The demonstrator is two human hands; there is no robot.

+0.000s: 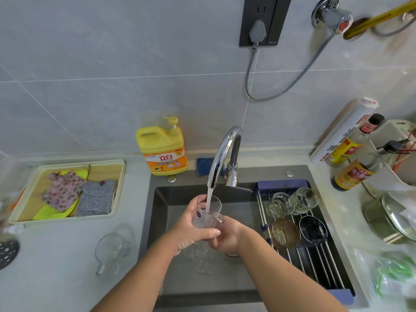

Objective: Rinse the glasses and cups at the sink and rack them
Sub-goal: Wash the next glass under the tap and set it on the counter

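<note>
A clear glass (210, 209) with a small blue label sits under the running chrome faucet (221, 158), above the dark sink (162, 221). My left hand (191, 230) wraps around its side, thumb across the front. My right hand (227, 237) grips it from below on the right. Water streams into the glass and spills into the basin. On the roll-up rack (315, 262) over the sink's right side lie two clear glasses (280, 204) (306, 199), an amber cup (286, 233) and a dark cup (313, 230). A clear glass mug (110, 248) rests on the counter to the left.
A yellow dish-soap bottle (163, 149) and a blue sponge (206, 166) stand behind the sink. A tray with cloths (67, 192) sits at the left. Sauce bottles (351, 172), a foil roll and pot lids (396, 217) crowd the right counter.
</note>
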